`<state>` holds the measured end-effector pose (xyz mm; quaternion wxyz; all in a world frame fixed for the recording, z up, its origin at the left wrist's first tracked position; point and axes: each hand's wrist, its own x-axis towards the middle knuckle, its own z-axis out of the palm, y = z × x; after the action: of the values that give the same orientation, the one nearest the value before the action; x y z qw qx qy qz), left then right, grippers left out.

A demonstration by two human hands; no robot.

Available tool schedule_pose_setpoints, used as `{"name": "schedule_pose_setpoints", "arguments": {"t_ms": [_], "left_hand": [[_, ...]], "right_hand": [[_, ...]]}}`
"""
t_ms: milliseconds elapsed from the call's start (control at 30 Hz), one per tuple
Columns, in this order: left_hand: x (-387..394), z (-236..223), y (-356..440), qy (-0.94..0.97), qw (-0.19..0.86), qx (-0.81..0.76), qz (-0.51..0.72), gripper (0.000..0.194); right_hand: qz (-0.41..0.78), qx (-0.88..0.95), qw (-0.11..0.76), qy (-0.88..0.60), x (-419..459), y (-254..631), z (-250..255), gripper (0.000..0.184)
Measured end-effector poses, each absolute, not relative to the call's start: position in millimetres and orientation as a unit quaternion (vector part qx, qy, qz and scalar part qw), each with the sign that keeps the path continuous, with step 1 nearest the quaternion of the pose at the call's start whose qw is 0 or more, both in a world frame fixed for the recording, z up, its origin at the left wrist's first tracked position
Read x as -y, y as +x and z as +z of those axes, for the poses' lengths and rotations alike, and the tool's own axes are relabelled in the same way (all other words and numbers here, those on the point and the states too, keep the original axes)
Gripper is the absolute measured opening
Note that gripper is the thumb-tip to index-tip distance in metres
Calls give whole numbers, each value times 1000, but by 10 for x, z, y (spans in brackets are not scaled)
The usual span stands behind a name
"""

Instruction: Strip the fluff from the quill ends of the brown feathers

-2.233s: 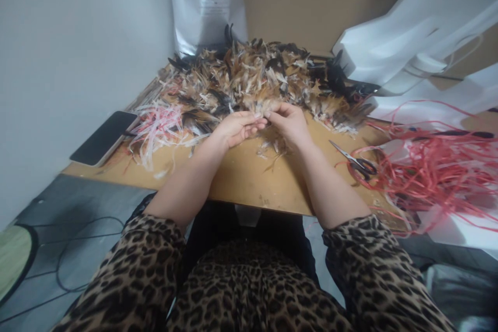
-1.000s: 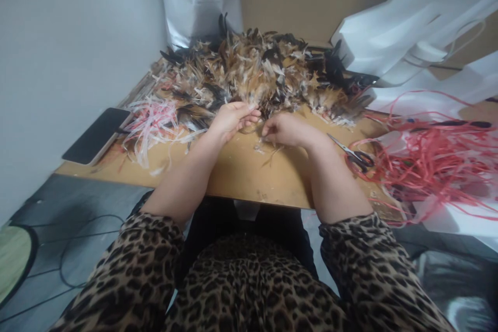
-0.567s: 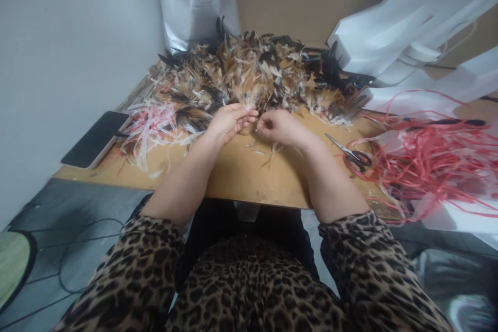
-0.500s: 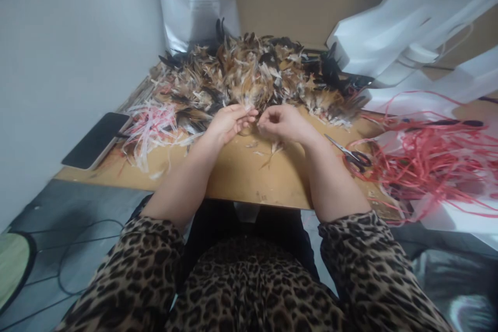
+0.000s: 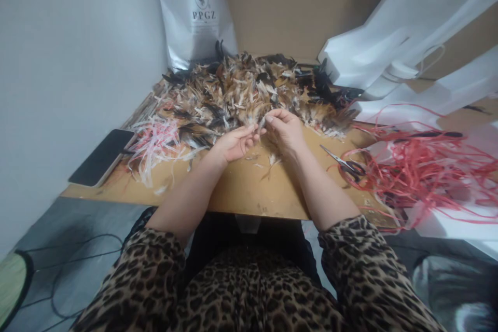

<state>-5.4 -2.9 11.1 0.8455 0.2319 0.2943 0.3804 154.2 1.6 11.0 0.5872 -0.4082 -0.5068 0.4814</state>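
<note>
My left hand [image 5: 238,143] is palm up with curled fingers, its thumb and forefinger pinched together at the near edge of a pile of brown, black and white feathers [image 5: 237,91]. My right hand [image 5: 287,130] meets it from the other side, thumb against forefinger. Between the two sets of fingertips shows a small pale feather [image 5: 262,123], blurred and partly hidden by the fingers. A few loose feather bits [image 5: 272,162] lie on the tabletop just below my hands.
Scissors [image 5: 342,160] lie right of my right forearm, beside a tangle of red ribbon [image 5: 431,166]. On the left are a phone [image 5: 101,158] and a bundle of pink and white strips [image 5: 153,145]. White bags [image 5: 200,26] stand behind the feathers.
My right hand has risen slightly relative to my left hand, its fingertips now closer to the left ones with the pale feather between them. The whole view has tilted up a little.
</note>
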Motion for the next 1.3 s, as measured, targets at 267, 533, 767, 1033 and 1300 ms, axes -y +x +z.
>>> {"name": "schedule_pose_setpoints", "arguments": {"t_ms": [267, 533, 767, 1033, 1300], "left_hand": [[-33, 112, -105, 313, 803, -305, 406, 5], [-65, 56, -207, 469, 725, -349, 365, 20], [-72, 13, -213, 494, 705, -361, 358, 22], [-50, 36, -156, 481, 704, -368, 372, 19], [-100, 15, -124, 380, 708, -369, 467, 13]], "right_hand": [[565, 492, 551, -368, 7, 1622, 176, 26], [657, 502, 362, -431, -44, 1786, 187, 41], [657, 550, 302, -418, 14, 1820, 227, 30], [676, 542, 282, -412, 24, 1763, 193, 29], [572, 499, 478, -441, 1, 1637, 172, 28]]}}
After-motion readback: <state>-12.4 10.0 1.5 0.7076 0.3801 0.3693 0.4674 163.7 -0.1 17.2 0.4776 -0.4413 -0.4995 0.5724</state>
